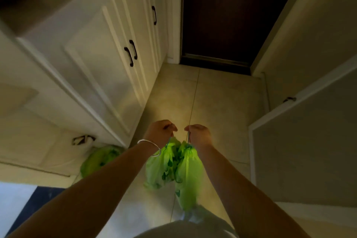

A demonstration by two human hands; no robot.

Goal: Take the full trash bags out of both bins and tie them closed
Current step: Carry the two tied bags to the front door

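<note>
A full green trash bag hangs in the air in front of me, above the tiled floor. My left hand pinches a thin drawstring at the bag's gathered top on the left. My right hand pinches the drawstring on the right, close beside the left hand. A silver bangle sits on my left wrist. A second green trash bag lies on the floor to the left, at the foot of the white cabinets. No bin shows in this view.
White cabinets with dark handles line the left side. A dark door closes the far end of the narrow tiled floor. A pale door panel stands at the right. A small white bag lies beside the second bag.
</note>
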